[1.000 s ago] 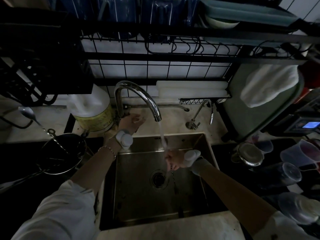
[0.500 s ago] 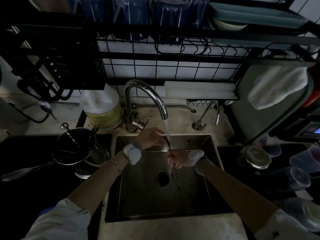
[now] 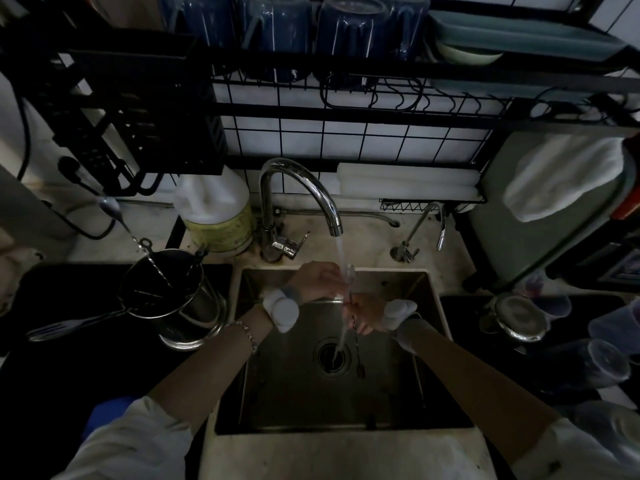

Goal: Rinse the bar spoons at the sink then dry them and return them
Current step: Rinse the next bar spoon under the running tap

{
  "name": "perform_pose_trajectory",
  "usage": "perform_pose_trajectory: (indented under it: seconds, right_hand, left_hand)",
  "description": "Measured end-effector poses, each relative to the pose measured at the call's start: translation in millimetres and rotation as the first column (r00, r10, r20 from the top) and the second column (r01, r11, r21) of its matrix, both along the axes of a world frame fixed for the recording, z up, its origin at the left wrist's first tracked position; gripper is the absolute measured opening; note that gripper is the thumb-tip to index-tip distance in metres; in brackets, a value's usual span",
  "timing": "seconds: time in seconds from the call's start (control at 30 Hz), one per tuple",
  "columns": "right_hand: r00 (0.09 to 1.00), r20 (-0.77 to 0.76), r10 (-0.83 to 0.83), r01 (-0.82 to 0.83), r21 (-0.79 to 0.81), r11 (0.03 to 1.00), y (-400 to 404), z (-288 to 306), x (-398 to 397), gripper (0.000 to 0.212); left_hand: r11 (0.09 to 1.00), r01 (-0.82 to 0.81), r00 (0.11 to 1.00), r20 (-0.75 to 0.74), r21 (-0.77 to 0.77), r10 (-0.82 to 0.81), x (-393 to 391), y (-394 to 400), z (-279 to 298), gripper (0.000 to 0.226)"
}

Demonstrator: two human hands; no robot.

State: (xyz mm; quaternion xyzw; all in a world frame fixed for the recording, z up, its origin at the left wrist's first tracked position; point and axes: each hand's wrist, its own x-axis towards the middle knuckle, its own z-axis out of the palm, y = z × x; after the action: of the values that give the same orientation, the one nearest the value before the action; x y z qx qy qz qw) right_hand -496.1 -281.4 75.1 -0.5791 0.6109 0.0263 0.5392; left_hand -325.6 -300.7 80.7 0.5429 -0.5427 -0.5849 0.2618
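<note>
A thin twisted bar spoon hangs over the steel sink under the running water from the chrome tap. My right hand grips its stem near the middle. My left hand has its fingers closed on the spoon's upper end, right in the stream. More bar spoons stand in a metal holder on the counter left of the sink, one bowl sticking up high.
A large white jug stands behind the sink at the left. A small second tap is at the back right. A white cloth hangs at right. Cups and a metal lid crowd the right counter. A spatula lies at left.
My left hand left the tap handle and came down to the spoon's upper end in the stream. The right hand kept holding the spoon under the water.
</note>
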Motion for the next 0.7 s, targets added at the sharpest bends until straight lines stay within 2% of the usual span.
perform_pose_trajectory:
  seconds: [0.13, 0.23, 0.33, 0.47, 0.53, 0.63, 0.7]
  right_hand:
    - [0.999, -0.025, 0.031, -0.031, -0.006, 0.999, 1, 4, 2, 0.032]
    - [0.999, 0.049, -0.012, 0.011, 0.036, 0.999, 1, 6, 2, 0.036]
    - [0.999, 0.041, -0.004, 0.006, -0.046, 0.999, 3, 7, 1, 0.037]
    - [0.999, 0.053, -0.001, 0.008, -0.139, 0.990, 3, 5, 3, 0.028]
    - [1.000, 0.006, 0.008, -0.007, -0.194, 0.981, 0, 5, 5, 0.029]
    - [1.000, -0.010, 0.020, -0.022, -0.190, 0.982, -1, 4, 4, 0.032]
    - [1.000, -0.011, 0.013, -0.015, -0.179, 0.984, -1, 6, 3, 0.032]
  left_hand:
    - [0.999, -0.032, 0.999, -0.033, -0.026, 0.031, -1, 5, 1, 0.014]
    - [0.996, -0.073, 0.997, -0.030, -0.052, 0.072, -3, 6, 3, 0.017]
    - [0.993, -0.099, 0.995, -0.012, -0.069, 0.099, -6, 5, 7, 0.022]
    - [0.985, -0.116, 0.990, 0.060, -0.128, 0.124, -13, 6, 14, 0.055]
    - [0.980, -0.132, 0.988, 0.062, -0.148, 0.142, -15, 5, 16, 0.050]
    - [0.976, -0.118, 0.991, 0.045, -0.186, 0.128, -17, 5, 15, 0.023]
    - [0.980, -0.121, 0.992, 0.001, -0.159, 0.123, -20, 6, 13, 0.010]
